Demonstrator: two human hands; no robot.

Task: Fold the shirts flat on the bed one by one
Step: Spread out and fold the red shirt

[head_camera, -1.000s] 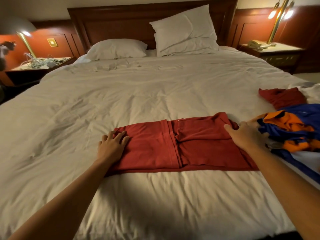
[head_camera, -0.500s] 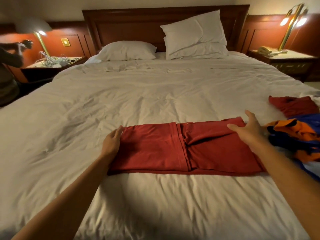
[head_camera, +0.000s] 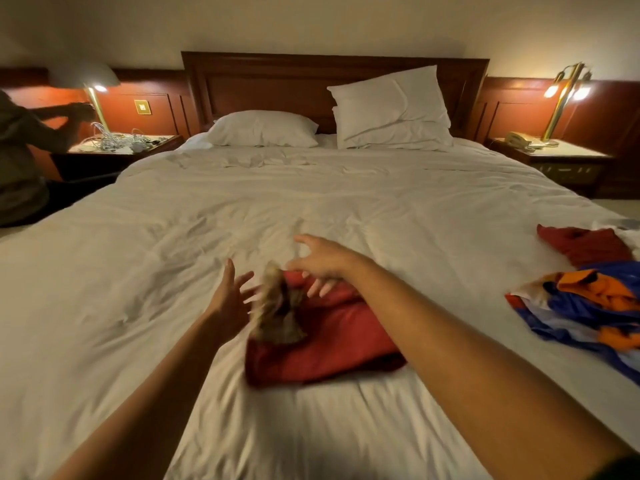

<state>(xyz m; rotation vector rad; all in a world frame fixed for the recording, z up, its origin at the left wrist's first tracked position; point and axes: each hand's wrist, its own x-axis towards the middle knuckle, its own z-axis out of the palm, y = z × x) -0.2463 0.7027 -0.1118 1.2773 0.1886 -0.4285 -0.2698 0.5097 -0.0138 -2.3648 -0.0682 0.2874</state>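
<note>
A dark red shirt (head_camera: 332,344) lies folded into a thick bundle on the white bed (head_camera: 311,202), near the front and a little right of centre. A blurred brownish patch (head_camera: 277,311) shows at its left end; I cannot tell what it is. My left hand (head_camera: 228,299) hovers just left of the bundle with its fingers spread and holds nothing. My right hand (head_camera: 322,263) is above the bundle's far edge, fingers apart and pointing down, gripping nothing. Both hands are motion-blurred.
A loose pile of orange, blue and white clothes (head_camera: 588,306) with another dark red garment (head_camera: 585,247) lies at the bed's right edge. Two pillows (head_camera: 391,109) rest against the headboard. Nightstands with lamps flank the bed. Another person (head_camera: 20,161) stands at the left nightstand.
The long flat red strip has been folded over from its right end into a shorter, thicker bundle. Both hands lifted off the cloth and came together above its left end.
</note>
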